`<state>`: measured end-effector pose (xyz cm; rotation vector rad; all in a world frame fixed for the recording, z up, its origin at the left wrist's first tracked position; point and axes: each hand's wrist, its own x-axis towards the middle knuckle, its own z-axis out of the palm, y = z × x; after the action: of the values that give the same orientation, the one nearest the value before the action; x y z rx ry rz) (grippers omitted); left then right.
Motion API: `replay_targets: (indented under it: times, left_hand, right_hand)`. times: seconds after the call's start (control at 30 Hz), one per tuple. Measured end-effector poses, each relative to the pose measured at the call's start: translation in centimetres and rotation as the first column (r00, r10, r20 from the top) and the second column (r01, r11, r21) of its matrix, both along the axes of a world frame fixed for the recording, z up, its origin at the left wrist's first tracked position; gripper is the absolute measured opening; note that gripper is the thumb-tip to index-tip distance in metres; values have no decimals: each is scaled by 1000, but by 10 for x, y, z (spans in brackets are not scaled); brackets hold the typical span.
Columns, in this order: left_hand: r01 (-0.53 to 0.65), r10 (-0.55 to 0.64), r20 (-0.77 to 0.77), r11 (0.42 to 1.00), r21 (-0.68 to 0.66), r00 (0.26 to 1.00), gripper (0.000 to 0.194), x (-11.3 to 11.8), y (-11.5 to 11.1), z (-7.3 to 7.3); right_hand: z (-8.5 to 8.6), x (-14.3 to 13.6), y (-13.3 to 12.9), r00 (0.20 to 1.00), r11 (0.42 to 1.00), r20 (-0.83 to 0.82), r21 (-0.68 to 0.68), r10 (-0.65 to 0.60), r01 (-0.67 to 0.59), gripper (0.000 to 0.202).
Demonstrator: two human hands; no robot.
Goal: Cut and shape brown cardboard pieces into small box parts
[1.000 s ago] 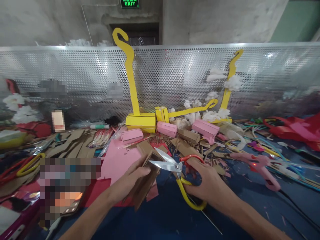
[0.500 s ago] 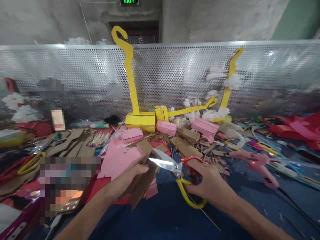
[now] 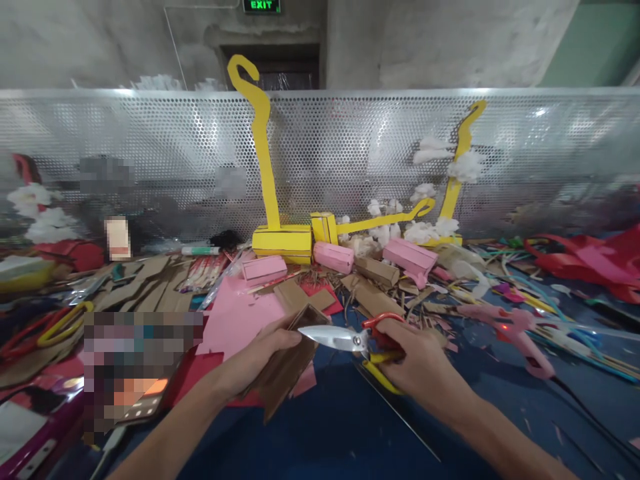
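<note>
My left hand (image 3: 273,350) grips a folded piece of brown cardboard (image 3: 289,363), its thumb pressed on the near side. In my right hand (image 3: 413,353) is a pair of scissors (image 3: 340,338) with one red and one yellow handle. The blades point left and look nearly closed, their tip over the cardboard's upper edge by my left thumb. Whether they bite into the cardboard I cannot tell. Beneath my left hand lie pink paper (image 3: 245,313) and red sheets. A thin dark rod (image 3: 400,417) rests on the blue tabletop (image 3: 350,433) below the scissors.
Yellow box-based hooks (image 3: 283,241) stand before a perforated metal screen (image 3: 325,153). Small pink boxes (image 3: 264,268) and cardboard scraps (image 3: 373,297) lie nearer. A pink glue gun (image 3: 525,333) with a lit red light sits right, its cord trailing. More cardboard strips (image 3: 135,283) lie left.
The scissors' handles have come together and the blades have closed at the cardboard's edge. The cardboard has tilted slightly, showing more of its inner side. My left hand keeps its grip.
</note>
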<state>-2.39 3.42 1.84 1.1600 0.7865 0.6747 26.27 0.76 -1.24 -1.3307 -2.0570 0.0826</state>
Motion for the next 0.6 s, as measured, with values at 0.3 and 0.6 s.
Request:
replay_targets:
  times: [0.3,0.6]
  left_hand:
    - [-32,31,65,999,16,997,46,1,5,-7]
    - [-30,29,23,998,54,999,55,-2,7,-17]
  right_hand:
    - [5,-5,-1,987,986,56,-68,-150,154,62]
    - [12,-11,-6,999,995,28,-93,-28,30,26]
